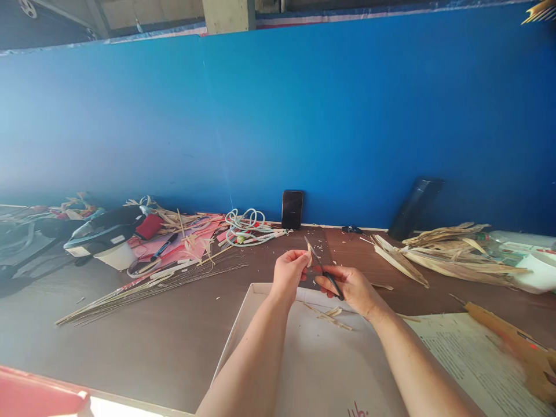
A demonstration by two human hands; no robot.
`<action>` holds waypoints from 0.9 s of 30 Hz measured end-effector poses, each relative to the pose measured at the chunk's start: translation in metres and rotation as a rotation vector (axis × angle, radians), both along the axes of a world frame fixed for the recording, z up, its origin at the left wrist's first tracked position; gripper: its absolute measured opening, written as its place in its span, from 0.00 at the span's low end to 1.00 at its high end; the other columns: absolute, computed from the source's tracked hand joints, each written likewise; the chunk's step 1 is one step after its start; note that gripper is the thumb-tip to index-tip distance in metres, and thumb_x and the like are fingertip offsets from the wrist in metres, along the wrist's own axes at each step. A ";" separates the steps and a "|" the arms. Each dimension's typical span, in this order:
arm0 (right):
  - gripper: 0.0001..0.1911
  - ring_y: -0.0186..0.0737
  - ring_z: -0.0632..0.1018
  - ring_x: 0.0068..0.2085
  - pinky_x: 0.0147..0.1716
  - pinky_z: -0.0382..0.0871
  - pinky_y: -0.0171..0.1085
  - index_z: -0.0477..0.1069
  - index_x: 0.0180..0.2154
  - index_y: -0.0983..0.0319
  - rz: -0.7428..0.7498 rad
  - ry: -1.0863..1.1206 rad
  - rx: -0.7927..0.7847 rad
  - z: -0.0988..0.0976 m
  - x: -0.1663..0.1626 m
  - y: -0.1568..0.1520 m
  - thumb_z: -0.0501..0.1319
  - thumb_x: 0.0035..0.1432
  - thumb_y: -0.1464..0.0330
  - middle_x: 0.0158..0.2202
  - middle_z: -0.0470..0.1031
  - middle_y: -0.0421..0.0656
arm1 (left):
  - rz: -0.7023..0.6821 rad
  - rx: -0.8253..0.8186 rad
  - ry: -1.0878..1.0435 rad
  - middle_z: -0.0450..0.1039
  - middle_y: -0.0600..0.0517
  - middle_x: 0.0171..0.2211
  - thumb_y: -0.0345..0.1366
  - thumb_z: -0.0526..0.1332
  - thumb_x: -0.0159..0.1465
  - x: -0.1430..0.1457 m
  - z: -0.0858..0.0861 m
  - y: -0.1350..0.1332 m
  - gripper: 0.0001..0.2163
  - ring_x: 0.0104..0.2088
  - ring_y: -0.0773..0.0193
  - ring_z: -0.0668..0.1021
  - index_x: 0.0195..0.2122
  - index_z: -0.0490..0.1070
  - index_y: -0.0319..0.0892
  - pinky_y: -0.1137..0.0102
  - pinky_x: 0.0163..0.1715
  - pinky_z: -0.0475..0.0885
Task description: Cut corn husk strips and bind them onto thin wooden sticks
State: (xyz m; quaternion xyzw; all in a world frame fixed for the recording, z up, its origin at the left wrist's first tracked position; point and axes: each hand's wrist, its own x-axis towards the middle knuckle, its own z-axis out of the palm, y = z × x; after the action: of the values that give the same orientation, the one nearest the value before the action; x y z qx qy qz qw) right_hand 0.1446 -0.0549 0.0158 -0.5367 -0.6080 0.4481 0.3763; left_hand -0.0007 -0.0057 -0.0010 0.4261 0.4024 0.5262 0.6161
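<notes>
My right hand is closed around the black handles of a pair of scissors. Their blades point up and to the left, close beside my left hand. The left fingers pinch a small pale piece of dried husk, whose tip stands up near the blades. Whether the blades touch it, I cannot tell. Both hands are above the far edge of a shallow white box lid. In the lid lie several thin straw-coloured strips.
A phone leans upright on the blue wall. Left of it are a pale green cord, pink paper and a bundle of thin wires. Dried husks, a white cup and a printed sheet lie to the right.
</notes>
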 end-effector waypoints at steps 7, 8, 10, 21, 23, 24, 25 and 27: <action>0.21 0.32 0.67 0.24 0.25 0.59 0.31 0.74 0.43 0.63 0.011 0.003 0.009 -0.001 0.001 0.002 0.63 0.48 0.59 0.22 0.70 0.38 | -0.007 -0.007 0.008 0.67 0.53 0.24 0.42 0.64 0.49 -0.001 0.000 0.000 0.13 0.19 0.76 0.63 0.30 0.71 0.36 0.80 0.16 0.57; 0.21 0.32 0.66 0.24 0.25 0.59 0.31 0.74 0.43 0.63 0.009 0.007 0.007 -0.001 0.001 0.002 0.63 0.48 0.59 0.22 0.70 0.38 | -0.008 -0.008 0.008 0.67 0.52 0.25 0.42 0.64 0.49 -0.001 0.000 0.000 0.13 0.19 0.77 0.63 0.30 0.71 0.36 0.80 0.16 0.57; 0.21 0.32 0.67 0.24 0.25 0.59 0.31 0.74 0.43 0.63 0.000 0.017 0.002 -0.001 0.000 0.002 0.63 0.48 0.59 0.22 0.70 0.38 | -0.008 -0.013 0.012 0.68 0.52 0.25 0.42 0.64 0.50 -0.001 0.000 0.000 0.13 0.19 0.77 0.63 0.30 0.71 0.36 0.80 0.16 0.57; 0.20 0.32 0.67 0.25 0.25 0.59 0.32 0.74 0.42 0.63 0.010 0.008 0.008 -0.005 0.001 0.003 0.63 0.48 0.59 0.23 0.70 0.38 | 0.017 -0.044 0.024 0.68 0.52 0.25 0.40 0.63 0.49 -0.001 0.004 -0.001 0.12 0.19 0.77 0.62 0.30 0.71 0.36 0.80 0.15 0.57; 0.21 0.32 0.66 0.24 0.25 0.59 0.32 0.74 0.43 0.63 0.015 0.000 0.010 -0.004 0.000 0.003 0.63 0.48 0.59 0.22 0.70 0.38 | 0.018 -0.041 0.024 0.68 0.52 0.25 0.40 0.63 0.49 -0.001 0.004 -0.001 0.12 0.19 0.77 0.63 0.31 0.71 0.36 0.80 0.16 0.57; 0.21 0.32 0.66 0.24 0.25 0.59 0.32 0.74 0.43 0.63 0.016 -0.002 0.011 -0.003 0.000 0.003 0.63 0.48 0.58 0.22 0.69 0.38 | 0.019 -0.039 0.023 0.68 0.52 0.25 0.40 0.63 0.49 -0.001 0.003 -0.001 0.12 0.19 0.77 0.63 0.31 0.71 0.36 0.80 0.16 0.57; 0.22 0.32 0.66 0.24 0.26 0.59 0.32 0.73 0.44 0.63 0.016 -0.001 0.012 -0.003 0.000 0.003 0.63 0.48 0.58 0.22 0.69 0.38 | 0.019 -0.038 0.023 0.68 0.52 0.25 0.40 0.63 0.49 -0.001 0.003 -0.001 0.12 0.19 0.77 0.63 0.31 0.71 0.36 0.80 0.16 0.57; 0.22 0.32 0.65 0.24 0.25 0.59 0.32 0.73 0.44 0.63 0.017 0.008 0.012 -0.003 0.000 0.002 0.63 0.48 0.58 0.22 0.69 0.38 | 0.019 -0.038 0.023 0.68 0.52 0.25 0.40 0.63 0.49 -0.001 0.003 -0.001 0.12 0.19 0.77 0.63 0.31 0.71 0.37 0.80 0.16 0.57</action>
State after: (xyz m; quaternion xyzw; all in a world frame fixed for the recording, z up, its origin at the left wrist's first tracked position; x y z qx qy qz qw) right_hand 0.1446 -0.0526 0.0129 -0.5274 -0.6137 0.4498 0.3780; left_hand -0.0016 -0.0063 0.0016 0.4164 0.4235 0.5193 0.6144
